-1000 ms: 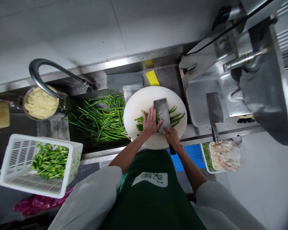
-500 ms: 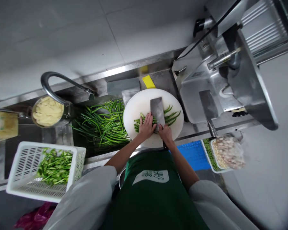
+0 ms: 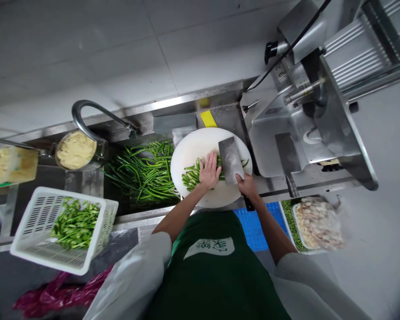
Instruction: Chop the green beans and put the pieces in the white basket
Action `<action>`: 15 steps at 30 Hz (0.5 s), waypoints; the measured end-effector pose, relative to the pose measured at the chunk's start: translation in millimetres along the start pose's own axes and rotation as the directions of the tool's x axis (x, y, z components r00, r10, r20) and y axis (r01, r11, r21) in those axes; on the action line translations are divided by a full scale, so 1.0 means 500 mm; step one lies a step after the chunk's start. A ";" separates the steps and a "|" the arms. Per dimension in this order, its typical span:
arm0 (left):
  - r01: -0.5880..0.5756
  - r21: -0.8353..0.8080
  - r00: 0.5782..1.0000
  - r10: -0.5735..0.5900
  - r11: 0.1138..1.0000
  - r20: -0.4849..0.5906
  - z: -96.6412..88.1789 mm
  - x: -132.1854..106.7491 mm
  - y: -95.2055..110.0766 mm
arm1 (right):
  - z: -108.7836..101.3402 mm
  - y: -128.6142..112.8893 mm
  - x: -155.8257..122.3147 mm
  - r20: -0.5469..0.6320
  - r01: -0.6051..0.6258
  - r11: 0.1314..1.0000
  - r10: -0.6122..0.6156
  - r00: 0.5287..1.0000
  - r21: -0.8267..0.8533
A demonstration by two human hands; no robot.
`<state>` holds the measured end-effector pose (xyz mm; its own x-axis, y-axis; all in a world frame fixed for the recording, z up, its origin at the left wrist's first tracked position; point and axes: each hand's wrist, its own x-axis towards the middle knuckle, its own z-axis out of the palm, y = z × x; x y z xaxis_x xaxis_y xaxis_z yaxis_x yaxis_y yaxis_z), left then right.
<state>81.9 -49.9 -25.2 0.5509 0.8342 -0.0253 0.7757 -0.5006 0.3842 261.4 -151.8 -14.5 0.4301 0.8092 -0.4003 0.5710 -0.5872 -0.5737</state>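
My right hand (image 3: 247,186) is closed around the handle of a cleaver (image 3: 231,159), whose wide blade lies over the right part of a round white cutting board (image 3: 193,142). My left hand (image 3: 210,172) rests flat with fingers spread on cut green chili peppers (image 3: 190,178), just left of the blade. A few pepper tips poke out beyond the blade's right side. To the left of the board, a heap of long whole green chili peppers (image 3: 146,173) fills the sink.
A white basket (image 3: 96,262) of cut peppers stands at left, below a metal pot (image 3: 102,153) of pale slices and a curved faucet (image 3: 78,118). A metal slicing machine (image 3: 266,146) stands at right, near a blue crate (image 3: 255,235) and a tray of bagged food (image 3: 320,222).
The cleaver and my right hand have shifted right, uncovering more cut peppers. My left hand's fingers have spread over the pieces. Fewer long pepper ends show at the right.
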 end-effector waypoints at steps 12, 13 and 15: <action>-0.030 0.098 0.999 0.027 0.995 0.036 0.043 0.013 0.001 | 0.011 0.023 -0.019 0.090 -0.062 0.990 0.074 0.993 -0.124; -0.031 0.095 0.999 0.027 0.995 0.036 0.043 0.013 0.001 | 0.012 0.021 -0.021 0.105 -0.074 0.989 0.088 0.991 -0.130; -0.031 0.094 0.999 0.028 0.995 0.041 0.044 0.014 0.001 | 0.017 0.013 -0.022 0.116 -0.087 0.984 0.106 0.988 -0.157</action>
<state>93.0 -49.5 -45.5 0.5843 0.8099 -0.0523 0.7835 -0.5461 0.2964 254.3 -164.3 -20.0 0.4041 0.7393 -0.5386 0.6345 -0.6507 -0.4172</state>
